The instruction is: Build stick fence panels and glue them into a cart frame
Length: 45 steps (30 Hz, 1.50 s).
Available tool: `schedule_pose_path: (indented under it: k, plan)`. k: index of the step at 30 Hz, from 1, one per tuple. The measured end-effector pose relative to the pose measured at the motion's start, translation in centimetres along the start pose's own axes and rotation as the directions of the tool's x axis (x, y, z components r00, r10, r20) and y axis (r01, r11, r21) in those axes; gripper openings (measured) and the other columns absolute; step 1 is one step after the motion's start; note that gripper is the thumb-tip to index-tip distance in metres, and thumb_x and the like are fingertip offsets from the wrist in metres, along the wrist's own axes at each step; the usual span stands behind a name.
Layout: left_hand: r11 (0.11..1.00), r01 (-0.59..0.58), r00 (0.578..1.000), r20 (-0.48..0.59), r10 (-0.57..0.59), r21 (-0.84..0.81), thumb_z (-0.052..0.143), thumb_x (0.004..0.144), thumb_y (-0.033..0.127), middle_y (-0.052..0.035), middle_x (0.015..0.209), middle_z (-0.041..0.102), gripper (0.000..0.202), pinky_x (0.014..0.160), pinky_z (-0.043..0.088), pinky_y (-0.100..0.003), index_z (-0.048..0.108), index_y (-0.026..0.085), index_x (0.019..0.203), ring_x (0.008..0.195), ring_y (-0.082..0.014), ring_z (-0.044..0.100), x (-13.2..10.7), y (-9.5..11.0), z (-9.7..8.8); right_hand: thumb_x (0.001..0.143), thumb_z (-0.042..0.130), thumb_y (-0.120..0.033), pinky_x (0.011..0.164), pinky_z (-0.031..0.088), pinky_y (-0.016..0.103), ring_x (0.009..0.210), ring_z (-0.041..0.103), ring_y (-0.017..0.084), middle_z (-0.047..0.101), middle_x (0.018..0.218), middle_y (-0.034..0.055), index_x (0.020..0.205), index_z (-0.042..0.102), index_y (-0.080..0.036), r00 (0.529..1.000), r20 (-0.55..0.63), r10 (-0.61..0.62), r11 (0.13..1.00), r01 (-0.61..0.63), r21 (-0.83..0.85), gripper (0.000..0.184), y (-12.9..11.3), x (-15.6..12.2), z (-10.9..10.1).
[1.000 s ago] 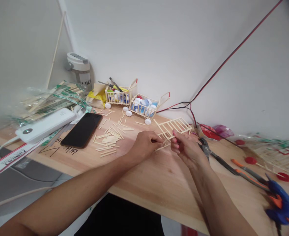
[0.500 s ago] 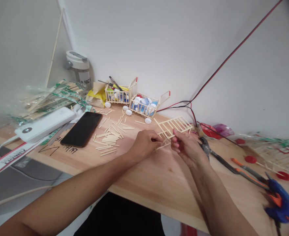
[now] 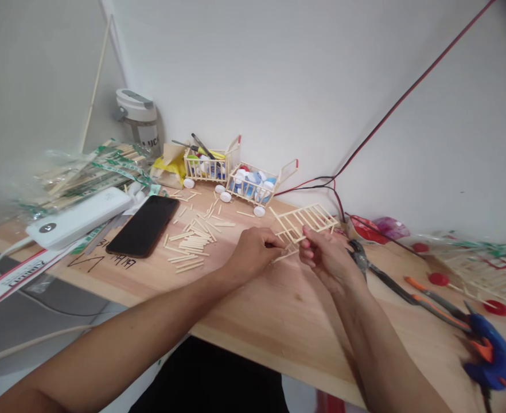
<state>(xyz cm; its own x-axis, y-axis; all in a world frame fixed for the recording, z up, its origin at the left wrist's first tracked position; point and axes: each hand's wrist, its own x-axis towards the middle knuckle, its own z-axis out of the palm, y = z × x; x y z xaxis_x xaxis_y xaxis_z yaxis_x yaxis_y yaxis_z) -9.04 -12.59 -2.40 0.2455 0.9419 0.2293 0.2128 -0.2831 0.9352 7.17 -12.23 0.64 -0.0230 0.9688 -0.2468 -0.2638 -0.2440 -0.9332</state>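
Between my hands is a small wooden stick frame (image 3: 308,218), its slatted side tilted up above the table. My left hand (image 3: 259,249) pinches the frame's near left end, where the fingertips hide the exact grip. The thumb and fingers of my right hand (image 3: 326,252) are closed on its lower right edge. A pile of short wooden sticks (image 3: 193,242) lies left of my left hand. Behind stand two little stick carts on white wheels: one cart (image 3: 253,186) is filled with blue and white caps, the other cart (image 3: 205,166) also holds pens.
A black phone (image 3: 143,225) and a white power bank (image 3: 81,217) lie on the left. Pliers with orange handles (image 3: 429,304) and a blue glue gun (image 3: 494,350) are on the right. Bagged sticks (image 3: 98,166) and a lidded jar (image 3: 137,117) stand behind, near the wall.
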Motion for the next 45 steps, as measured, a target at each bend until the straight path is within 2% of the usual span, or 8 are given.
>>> schedule_pose_path:
  k: [13,45]
  plan:
    - [1.000,0.001,1.000,0.000,-0.001,0.005,0.064,0.070,0.009,-0.0004,0.075,0.070,0.013,0.069,0.045,-0.023,0.075,0.017,0.072,0.070,-0.0115,0.061,-0.04,0.04,-0.04,0.056,0.085,-0.039,0.035,0.025,0.016,0.041,0.037,0.003,0.052,0.050,-0.0039,0.059,0.053,-0.016,1.000,0.010,-0.024,0.999,0.024,-0.030,0.040,0.03,-0.07,0.03]
    - [1.000,-0.004,1.000,-0.001,0.004,0.020,0.064,0.070,0.008,-0.0007,0.075,0.070,0.014,0.069,0.046,-0.023,0.075,0.016,0.073,0.069,-0.0110,0.061,-0.03,0.07,-0.04,0.054,0.086,-0.039,0.035,0.024,0.016,0.040,0.036,0.003,0.052,0.049,-0.0035,0.055,0.052,-0.015,1.000,0.009,-0.016,0.999,0.017,-0.029,0.041,0.03,-0.17,0.08]
